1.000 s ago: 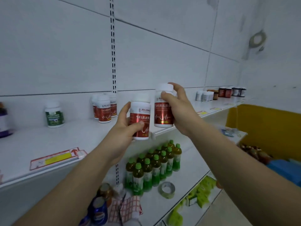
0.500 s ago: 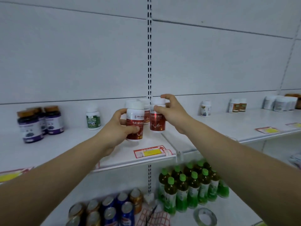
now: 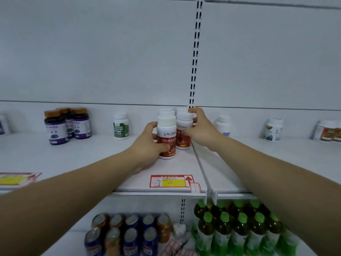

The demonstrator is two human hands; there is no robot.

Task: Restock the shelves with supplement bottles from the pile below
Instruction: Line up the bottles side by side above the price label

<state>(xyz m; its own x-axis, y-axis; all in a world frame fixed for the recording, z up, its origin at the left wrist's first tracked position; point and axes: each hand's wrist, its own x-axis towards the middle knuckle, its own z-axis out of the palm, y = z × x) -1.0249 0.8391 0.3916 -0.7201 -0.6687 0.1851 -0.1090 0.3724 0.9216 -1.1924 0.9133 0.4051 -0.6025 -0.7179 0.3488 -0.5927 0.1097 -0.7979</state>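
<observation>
While each hand gripped a red-labelled supplement bottle, left hand [image 3: 147, 143] and right hand [image 3: 198, 130] did best releasing only once both bases sat flat.

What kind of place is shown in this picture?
Most likely a small shop or pharmacy. White retail shelves hang on a slotted wall rail, a red and yellow price tag lies at the shelf edge, and supplement bottles, drink cans and green drink bottles stand in rows.
</observation>
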